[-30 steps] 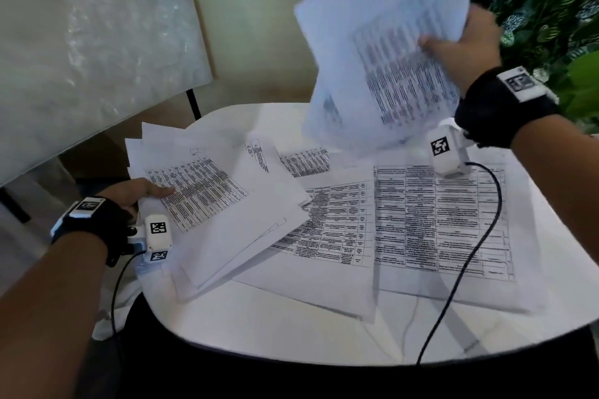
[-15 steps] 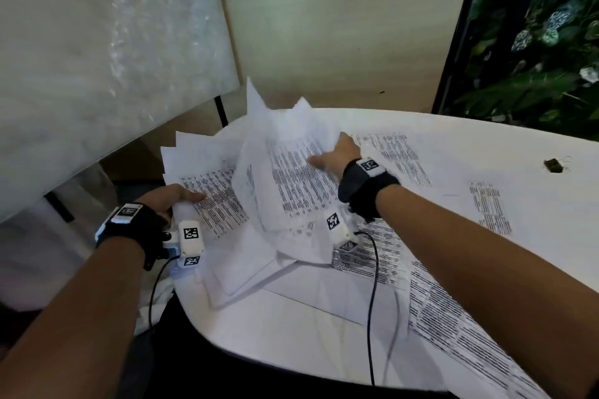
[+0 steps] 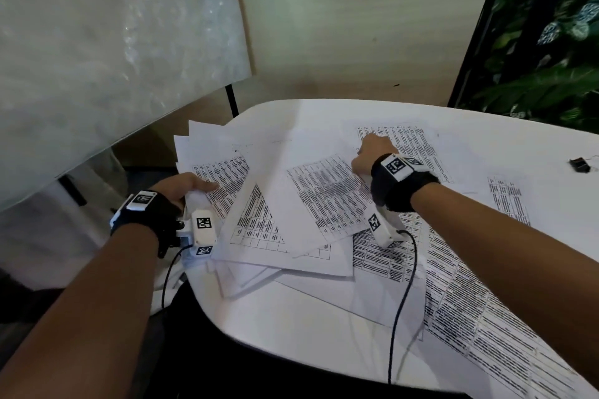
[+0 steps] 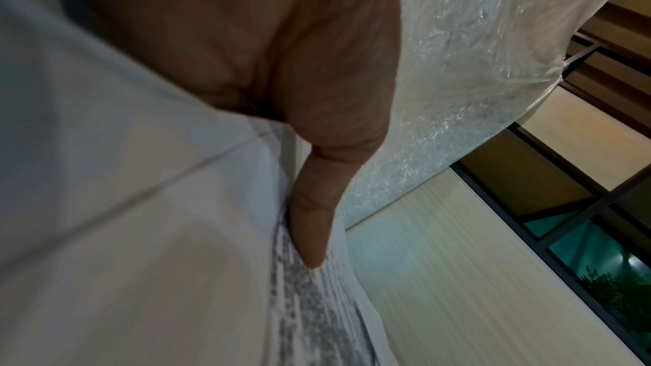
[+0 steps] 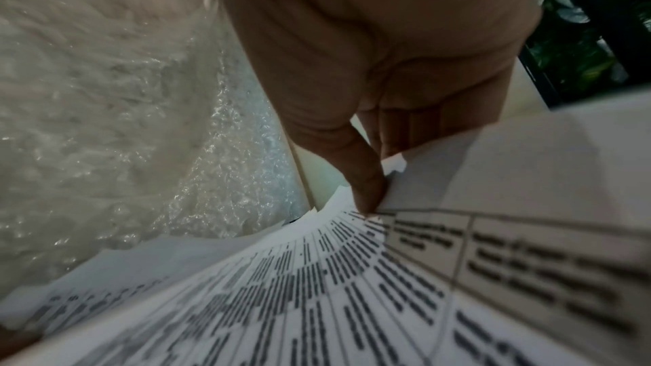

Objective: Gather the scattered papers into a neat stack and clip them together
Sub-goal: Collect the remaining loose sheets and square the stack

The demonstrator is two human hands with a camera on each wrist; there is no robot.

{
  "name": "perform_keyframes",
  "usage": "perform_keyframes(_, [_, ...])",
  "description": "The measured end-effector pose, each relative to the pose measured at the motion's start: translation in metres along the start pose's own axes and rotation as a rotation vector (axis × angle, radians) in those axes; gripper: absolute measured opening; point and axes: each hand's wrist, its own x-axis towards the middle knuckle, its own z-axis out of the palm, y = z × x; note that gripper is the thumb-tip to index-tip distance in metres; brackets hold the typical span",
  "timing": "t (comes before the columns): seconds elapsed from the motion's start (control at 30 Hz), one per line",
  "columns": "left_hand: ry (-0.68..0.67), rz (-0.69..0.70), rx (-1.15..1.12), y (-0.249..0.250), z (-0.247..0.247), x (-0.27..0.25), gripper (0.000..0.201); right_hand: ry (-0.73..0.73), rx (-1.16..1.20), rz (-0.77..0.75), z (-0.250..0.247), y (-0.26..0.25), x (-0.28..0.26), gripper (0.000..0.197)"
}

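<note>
Both arms reach over the white table [image 3: 291, 327]. The left hand [image 3: 181, 186] pinches the papers [image 3: 317, 201] at their left edge; the right hand [image 3: 372, 152] pinches a far sheet, thumb on top.

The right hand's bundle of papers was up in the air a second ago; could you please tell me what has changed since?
The right hand brought its sheets down onto the pile of papers and now pinches a far sheet's edge. The left hand stayed gripping the pile's left side; the binder clip lies untouched.
</note>
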Motion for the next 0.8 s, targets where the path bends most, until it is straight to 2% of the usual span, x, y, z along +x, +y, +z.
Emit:
perform_keyframes(0.07, [0.007,-0.009,-0.004,-0.001,-0.004,0.003,0.038,-0.040,0.069,0.048,0.003,0.010,0.003,0.009])
perform_keyframes(0.13, [-0.006,-0.017,0.000,-0.004,-0.009,0.007,0.061,-0.123,0.292,0.048,0.011,0.009,0.007,0.028])
perform_keyframes(0.2, [-0.032,-0.005,0.000,-0.003,-0.007,0.003,0.056,-0.136,0.528,0.010,0.019,-0.003,0.004,0.038])
perform_keyframes(0.27, [-0.036,0.063,-0.062,-0.002,-0.001,0.000,0.032,-0.067,0.591,-0.040,0.027,-0.019,0.005,0.040])
perform_keyframes(0.3, [-0.043,0.111,-0.130,-0.002,0.000,0.001,0.028,-0.040,0.559,-0.069,0.030,-0.028,0.002,0.040])
perform_keyframes(0.37, [-0.091,0.178,-0.246,-0.002,0.000,0.003,0.045,0.005,0.485,-0.126,0.032,-0.043,-0.006,0.042])
perform_keyframes(0.43, [-0.119,0.193,-0.250,-0.003,-0.002,0.005,0.062,-0.001,0.395,-0.174,0.038,-0.051,-0.010,0.044])
perform_keyframes(0.47, [-0.122,0.195,-0.222,-0.005,-0.004,0.008,0.060,-0.039,0.326,-0.194,0.041,-0.052,-0.012,0.044])
perform_keyframes(0.57, [-0.067,0.192,-0.101,-0.012,-0.005,0.020,0.033,-0.151,0.158,-0.241,0.032,-0.040,-0.021,0.043])
perform_keyframes(0.63, [-0.061,0.168,-0.062,-0.015,-0.006,0.026,0.037,-0.171,0.096,-0.242,0.013,-0.018,-0.028,0.046])
perform_keyframes(0.67, [-0.067,0.153,-0.060,-0.014,-0.006,0.025,0.040,-0.199,0.041,-0.222,0.003,-0.005,-0.030,0.055])
perform_keyframes(0.73, [-0.068,0.124,-0.053,-0.013,-0.007,0.025,0.043,-0.308,-0.133,-0.198,-0.012,0.024,-0.035,0.088])
perform_keyframes(0.77, [-0.067,0.120,-0.049,-0.013,-0.007,0.025,0.043,-0.342,-0.222,-0.200,-0.017,0.037,-0.037,0.099])
perform_keyframes(0.8, [-0.067,0.116,-0.046,-0.012,-0.007,0.025,0.043,-0.345,-0.265,-0.206,-0.019,0.047,-0.038,0.098])
